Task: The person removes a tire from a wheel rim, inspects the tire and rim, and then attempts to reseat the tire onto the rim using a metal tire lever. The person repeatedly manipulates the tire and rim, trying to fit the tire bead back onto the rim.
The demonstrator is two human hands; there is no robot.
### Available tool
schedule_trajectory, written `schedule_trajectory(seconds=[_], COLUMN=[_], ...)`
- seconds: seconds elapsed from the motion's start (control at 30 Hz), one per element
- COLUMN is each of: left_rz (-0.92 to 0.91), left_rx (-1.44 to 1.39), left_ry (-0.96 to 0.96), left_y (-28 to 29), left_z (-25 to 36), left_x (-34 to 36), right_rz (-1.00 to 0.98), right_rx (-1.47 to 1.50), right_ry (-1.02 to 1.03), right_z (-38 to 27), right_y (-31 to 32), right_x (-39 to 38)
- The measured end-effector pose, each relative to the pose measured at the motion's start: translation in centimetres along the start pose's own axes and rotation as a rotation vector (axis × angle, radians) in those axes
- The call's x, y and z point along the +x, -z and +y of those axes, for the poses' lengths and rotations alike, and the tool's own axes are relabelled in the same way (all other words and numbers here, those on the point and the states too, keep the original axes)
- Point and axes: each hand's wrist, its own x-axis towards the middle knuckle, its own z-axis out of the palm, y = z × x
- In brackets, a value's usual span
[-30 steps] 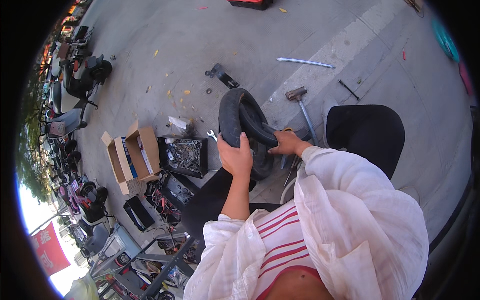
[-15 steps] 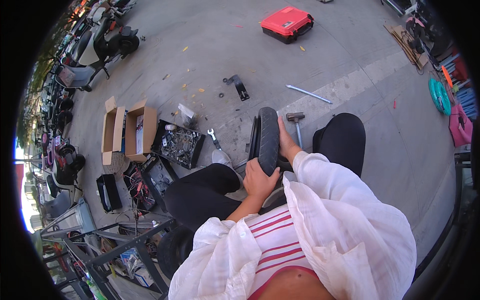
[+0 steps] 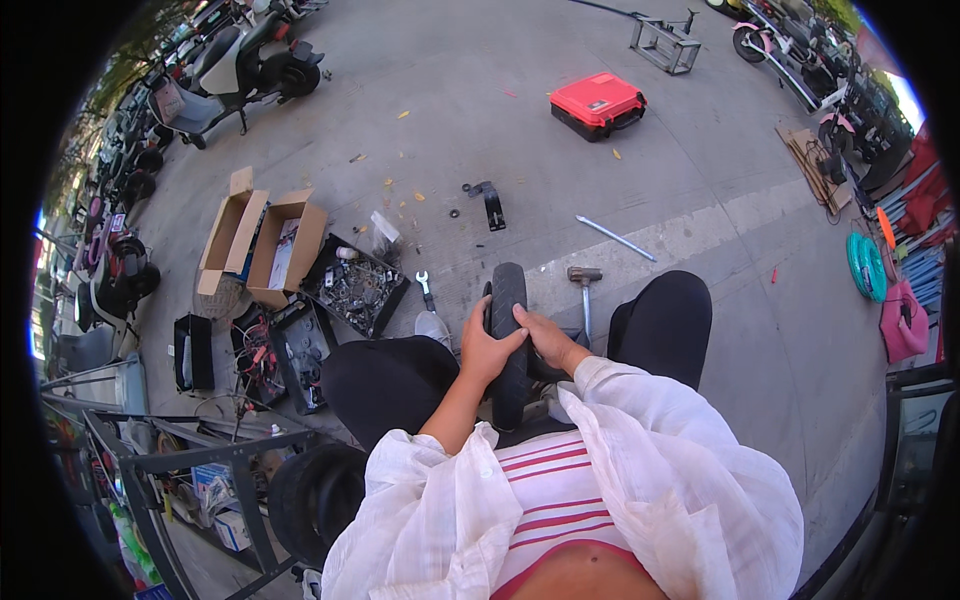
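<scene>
A small black tyre (image 3: 510, 285) stands upright on edge between my bent knees, its tread toward me. My left hand (image 3: 482, 345) wraps its left side, fingers reaching over the far sidewall. From the other side my right hand (image 3: 547, 338) grips it, thumb pressed onto the tread close to the left thumb. Both hands are closed on the tyre, and some fingertips are hidden behind it. A hammer (image 3: 585, 290) lies on the ground beyond my right hand. Left of the tyre, a wrench (image 3: 425, 287) lies by my shoe.
A parts tray (image 3: 357, 288), open cardboard boxes (image 3: 290, 255) and black bins (image 3: 193, 352) stand at left. Ahead are a metal bar (image 3: 615, 238), a black bracket (image 3: 492, 207) and a red case (image 3: 598, 105). A metal rack (image 3: 190, 460) is at lower left; scooters (image 3: 235, 80) line the far left.
The tyre has turned more upright and come closer to me. My left hand has slid up its left side, and my right hand has moved round onto the tread. The view has tilted up.
</scene>
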Motion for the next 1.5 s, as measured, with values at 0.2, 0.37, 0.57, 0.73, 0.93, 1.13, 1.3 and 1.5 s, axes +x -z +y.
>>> schedule_trajectory(seconds=[0.2, 0.37, 0.57, 0.73, 0.93, 1.13, 1.3, 1.5], left_rz=[0.030, 0.057, 0.121, 0.212, 0.230, 0.246, 0.246, 0.188], left_rx=[-0.371, -0.439, -0.030, 0.368, 0.431, 0.290, 0.298, 0.265], left_ry=[-0.095, -0.086, 0.004, 0.018, 0.080, 0.121, 0.171, 0.218], left_y=[2.0, 2.4, -1.4, -2.1, -1.6, -1.0, -1.2, -1.7], left_z=[3.2, 4.7, -1.5, -1.6, -1.9, -3.4, -2.5, -1.5], left_x=[1.3, 3.3, 8.3, 9.9, 11.3, 14.2, 16.3, 18.8], right_rz=[-0.024, -0.035, -0.044, -0.026, 0.108, 0.090, 0.227, 0.299], right_rx=[-0.272, -0.332, -0.612, -0.836, -0.965, -0.946, -0.985, -1.018], right_ry=[0.232, 0.316, 0.126, 0.277, 0.383, 0.254, 0.298, 0.363], right_z=[-7.2, -7.8, -2.2, 0.8, 1.0, 0.6, 0.0, 0.1], right_y=[-2.8, -2.0, 2.7, 4.4, 2.4, 2.6, 2.9, 4.7], right_x=[-2.1, -0.7, 3.1, 5.3, 7.4, 8.1, 8.3, 9.6])
